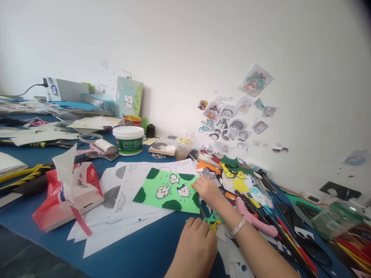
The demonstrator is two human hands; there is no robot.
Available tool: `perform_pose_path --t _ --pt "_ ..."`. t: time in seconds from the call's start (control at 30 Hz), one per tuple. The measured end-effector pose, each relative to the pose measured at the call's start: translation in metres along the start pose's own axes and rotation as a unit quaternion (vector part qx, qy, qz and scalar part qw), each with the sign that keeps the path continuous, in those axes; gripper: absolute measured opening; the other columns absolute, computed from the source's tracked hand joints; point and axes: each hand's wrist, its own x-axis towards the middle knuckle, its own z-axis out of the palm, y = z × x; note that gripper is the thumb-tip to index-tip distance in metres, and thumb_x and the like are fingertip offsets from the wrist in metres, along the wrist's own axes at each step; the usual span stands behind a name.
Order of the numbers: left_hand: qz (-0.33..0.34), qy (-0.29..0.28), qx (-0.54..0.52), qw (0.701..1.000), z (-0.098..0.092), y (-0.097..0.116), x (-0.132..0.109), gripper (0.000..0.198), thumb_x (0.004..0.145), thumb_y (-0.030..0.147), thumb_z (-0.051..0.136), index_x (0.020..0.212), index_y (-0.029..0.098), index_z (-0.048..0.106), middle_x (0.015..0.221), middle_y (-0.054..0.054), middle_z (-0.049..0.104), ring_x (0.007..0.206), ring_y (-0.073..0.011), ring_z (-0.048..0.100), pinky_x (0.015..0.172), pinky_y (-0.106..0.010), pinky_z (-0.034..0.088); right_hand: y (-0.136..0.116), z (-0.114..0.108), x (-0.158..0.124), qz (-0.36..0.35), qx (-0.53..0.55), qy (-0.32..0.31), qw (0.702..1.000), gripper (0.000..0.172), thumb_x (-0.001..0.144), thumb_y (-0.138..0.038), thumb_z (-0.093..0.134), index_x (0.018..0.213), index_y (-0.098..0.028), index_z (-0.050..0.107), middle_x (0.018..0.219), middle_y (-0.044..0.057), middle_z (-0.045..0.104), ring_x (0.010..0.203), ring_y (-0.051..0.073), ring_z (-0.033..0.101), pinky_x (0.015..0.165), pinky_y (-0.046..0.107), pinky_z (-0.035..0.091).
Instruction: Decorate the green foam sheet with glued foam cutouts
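Observation:
My right hand (207,189), with a beaded bracelet (239,225) on its wrist, reaches to the right edge of a bright green card (156,178). Its fingertips pinch a small orange piece (191,185) against or just above the card. Dark green patches and three white cartoon animal cutouts, one a rabbit (163,191), lie on the card. Nearer to me, my left hand (197,237) is closed, its fingertips hidden. Green-and-yellow scissors (213,220) show from under it, mostly covered by the hand.
White printed sheets (118,214) lie under the card. A red tissue pack (75,193) and a white-lidded tub (128,141) stand left. Paper scraps (240,185), a pink glue gun (256,218), pens (298,243) and a clear jar (337,220) crowd the right. Cutouts cover the wall behind.

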Motion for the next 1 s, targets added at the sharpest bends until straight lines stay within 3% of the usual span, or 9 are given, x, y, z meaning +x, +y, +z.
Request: perform_pose_path --t 0.13,0.3,0.57,0.8,0.9,1.0 --pt "0.000 0.005 0.005 1.000 0.003 0.000 0.000 0.018 0.073 0.008 0.053 0.060 0.019 0.047 0.060 0.000 0.054 0.055 -0.0172 0.048 0.053 -0.030 0.035 0.002 -0.005 -0.001 0.067 0.056 0.000 0.996 0.020 0.090 -0.015 0.043 0.076 -0.016 0.058 0.072 0.006 0.061 0.071 0.019 0.052 0.056 0.027 0.040" --pt "0.000 0.006 0.004 1.000 0.003 0.001 -0.001 0.019 0.073 0.007 0.050 0.059 0.019 0.047 0.059 0.000 0.054 0.054 -0.0167 0.048 0.054 -0.030 0.035 -0.004 -0.016 0.000 0.161 0.211 -0.005 0.964 0.019 0.089 -0.013 0.039 0.087 -0.018 0.057 0.082 0.007 0.062 0.080 0.019 0.056 0.067 0.029 0.045" --pt "0.004 -0.016 0.006 1.000 -0.002 0.001 0.001 0.018 0.074 0.006 0.048 0.061 0.019 0.048 0.061 -0.001 0.055 0.056 -0.0169 0.048 0.054 -0.030 0.035 -0.007 -0.016 -0.004 0.105 0.192 -0.015 0.976 0.020 0.088 -0.013 0.038 0.090 -0.015 0.058 0.081 0.009 0.061 0.082 0.020 0.055 0.069 0.030 0.045" --pt "0.004 -0.014 0.008 1.000 0.000 0.002 0.000 0.017 0.073 0.007 0.051 0.060 0.019 0.048 0.061 0.000 0.054 0.056 -0.0172 0.047 0.055 -0.031 0.035 -0.010 -0.012 -0.007 0.044 0.132 -0.073 0.988 0.022 0.088 -0.011 0.037 0.087 -0.013 0.059 0.073 0.008 0.057 0.072 0.020 0.052 0.061 0.028 0.041" --pt "-0.002 -0.015 0.005 1.000 0.000 0.002 -0.001 0.018 0.072 0.006 0.052 0.060 0.019 0.047 0.060 0.000 0.053 0.056 -0.0173 0.047 0.055 -0.031 0.034 -0.008 -0.009 -0.008 0.120 0.218 -0.067 0.966 0.021 0.088 -0.011 0.036 0.089 -0.016 0.057 0.080 0.007 0.059 0.075 0.018 0.054 0.065 0.027 0.042" --pt "-0.002 -0.005 0.004 1.000 0.002 0.002 -0.001 0.019 0.071 0.006 0.053 0.059 0.019 0.046 0.059 0.000 0.053 0.056 -0.0170 0.046 0.055 -0.031 0.034 -0.004 -0.003 -0.009 0.238 0.323 -0.016 0.916 0.019 0.087 -0.011 0.036 0.089 -0.018 0.054 0.084 0.006 0.061 0.078 0.018 0.056 0.070 0.029 0.043"
